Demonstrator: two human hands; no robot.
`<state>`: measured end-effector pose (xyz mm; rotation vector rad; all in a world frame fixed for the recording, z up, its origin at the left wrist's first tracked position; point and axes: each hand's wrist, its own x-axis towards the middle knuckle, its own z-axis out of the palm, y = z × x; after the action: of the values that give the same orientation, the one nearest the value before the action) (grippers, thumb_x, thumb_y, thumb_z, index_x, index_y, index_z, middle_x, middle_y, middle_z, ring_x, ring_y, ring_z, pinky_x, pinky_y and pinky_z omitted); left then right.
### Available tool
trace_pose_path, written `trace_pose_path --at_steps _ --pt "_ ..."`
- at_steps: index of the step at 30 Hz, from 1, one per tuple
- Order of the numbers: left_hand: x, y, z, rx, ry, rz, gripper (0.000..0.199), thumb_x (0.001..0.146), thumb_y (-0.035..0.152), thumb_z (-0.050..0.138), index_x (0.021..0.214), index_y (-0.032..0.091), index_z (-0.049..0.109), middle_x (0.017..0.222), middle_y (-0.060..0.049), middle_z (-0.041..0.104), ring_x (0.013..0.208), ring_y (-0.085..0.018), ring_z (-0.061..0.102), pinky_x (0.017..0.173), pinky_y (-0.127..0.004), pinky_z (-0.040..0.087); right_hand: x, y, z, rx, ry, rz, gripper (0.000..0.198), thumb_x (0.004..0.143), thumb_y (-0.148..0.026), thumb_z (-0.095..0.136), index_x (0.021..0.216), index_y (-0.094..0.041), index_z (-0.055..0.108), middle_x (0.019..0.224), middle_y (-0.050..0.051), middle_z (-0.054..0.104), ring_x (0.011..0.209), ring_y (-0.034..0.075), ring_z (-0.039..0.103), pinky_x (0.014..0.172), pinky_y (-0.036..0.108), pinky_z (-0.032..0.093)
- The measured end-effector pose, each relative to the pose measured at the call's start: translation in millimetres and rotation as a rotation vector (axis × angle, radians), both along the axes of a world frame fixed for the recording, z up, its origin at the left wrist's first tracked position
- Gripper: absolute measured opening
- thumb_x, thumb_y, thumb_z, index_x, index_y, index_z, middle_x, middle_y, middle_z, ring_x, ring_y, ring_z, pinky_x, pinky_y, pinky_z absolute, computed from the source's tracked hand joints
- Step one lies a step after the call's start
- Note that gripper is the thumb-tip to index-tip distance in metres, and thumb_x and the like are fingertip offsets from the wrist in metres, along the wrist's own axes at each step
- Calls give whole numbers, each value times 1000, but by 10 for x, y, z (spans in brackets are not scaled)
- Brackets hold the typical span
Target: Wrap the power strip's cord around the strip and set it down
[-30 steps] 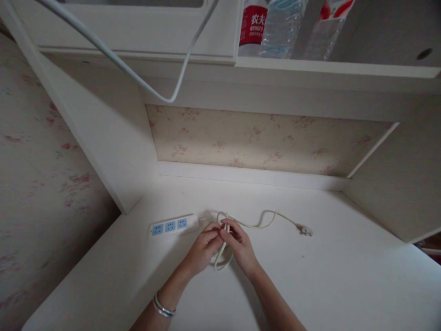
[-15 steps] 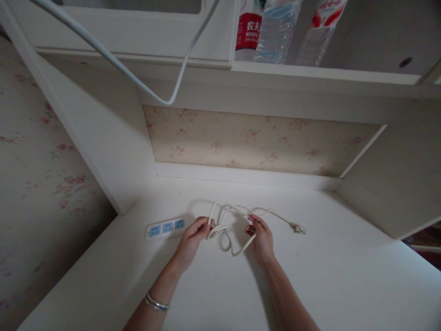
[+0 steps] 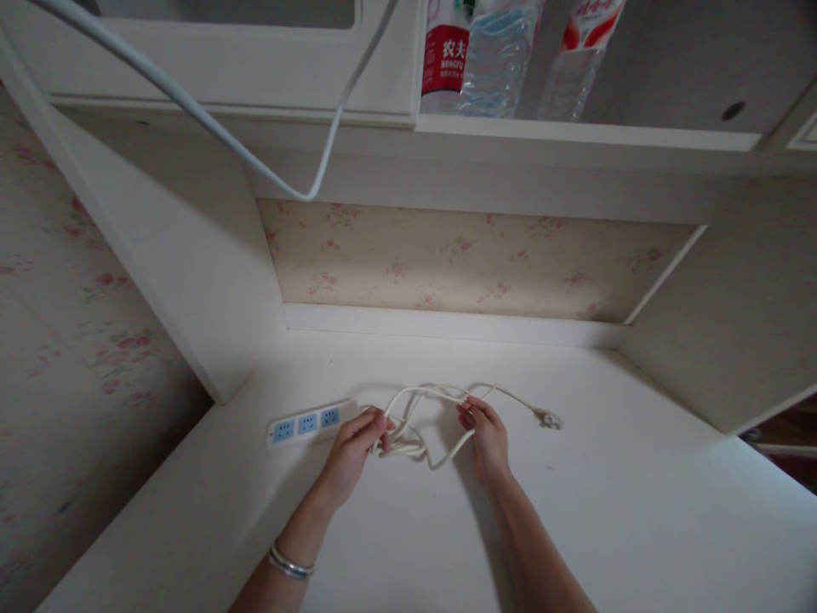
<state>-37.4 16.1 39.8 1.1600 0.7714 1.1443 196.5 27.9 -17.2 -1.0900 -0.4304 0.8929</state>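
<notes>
A white power strip (image 3: pixel 309 423) with blue sockets lies on the white desktop, just left of my left hand (image 3: pixel 357 443). Its cream power cord (image 3: pixel 414 449) lies in loose, tangled loops between my two hands. My left thumb and fingers pinch the cord at the left side of the loops. My right hand (image 3: pixel 486 436) is closed on another stretch of the same cord, at the right side. Past my right hand the cord runs out to its plug (image 3: pixel 547 418), which rests on the desktop. A silver bracelet circles my left wrist.
The desktop (image 3: pixel 408 545) is closed in by side panels and a flowered wall behind. Overhead, a shelf (image 3: pixel 587 134) holds several plastic bottles (image 3: pixel 498 64). A thick pale cable (image 3: pixel 217 132) hangs in front of the upper cabinet at the left.
The loops between my hands have dropped lower and flattened, with the cord on the left shifted. Both hands stay in nearly the same place, still gripping. The view has shifted slightly.
</notes>
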Motion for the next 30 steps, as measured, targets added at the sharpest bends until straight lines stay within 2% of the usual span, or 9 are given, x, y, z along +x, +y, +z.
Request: trace_pose_path --at_steps 3,6,9,13,18,21,23,26,30 --pt "2 -20 33 -8 -14 -17 27 78 41 65 65 17 67 68 -5 57 66 -16 51 69 -30 41 23 10 15 37 26 -36 19 66 -27 74 81 -18 68 80 0 69 81 12 64 76 21 52" --pt "-28 -43 100 91 51 -101 34 80 39 63 53 18 64 65 -5 55 73 -19 53 79 -33 42 42 6 70 97 162 -19 20 65 -22 75 82 -19 67 80 -1 69 83 12 65 81 22 53" --pt "-71 -74 181 218 198 -305 33 82 35 62 53 18 65 73 -7 57 78 -20 54 79 -33 42 93 -4 112 133 324 29 22 64 -14 73 85 -19 66 78 -1 69 81 11 66 81 21 54" --pt "-71 -123 173 370 478 -645 15 79 32 66 77 21 75 87 -7 62 81 -20 57 74 -29 42 204 -16 111 173 406 23 23 68 -8 68 88 -20 65 77 -3 68 85 10 66 79 18 55" --pt "0 -153 23 454 628 -727 15 78 32 65 77 21 75 86 -4 62 77 -16 58 71 -26 43 230 -15 129 179 415 21 24 69 -6 66 91 -17 64 77 -1 69 81 10 67 75 16 56" --pt "47 -146 -12 334 556 -700 18 79 28 60 70 16 70 88 -4 61 84 -15 58 75 -25 43 139 -27 180 166 413 61 24 67 -5 67 88 -17 65 75 0 69 83 12 68 78 20 57" --pt "82 -129 -32 170 454 -587 18 79 24 55 70 15 68 86 -4 61 85 -16 58 78 -26 42 56 -51 221 182 402 117 24 67 -6 68 88 -17 66 74 0 69 85 14 68 80 22 57" --pt "125 -85 -90 -80 264 -399 17 79 24 51 78 13 64 75 -3 60 72 -15 57 71 -28 44 -67 -102 269 194 389 233 24 67 -9 71 88 -18 67 72 0 67 86 15 67 78 22 56" --pt "158 -50 -137 -355 2 -297 33 84 44 50 95 15 60 77 -3 60 60 -13 57 65 -31 48 -215 -150 278 171 345 403 21 68 -14 73 89 -17 69 70 1 65 85 17 66 75 23 56"
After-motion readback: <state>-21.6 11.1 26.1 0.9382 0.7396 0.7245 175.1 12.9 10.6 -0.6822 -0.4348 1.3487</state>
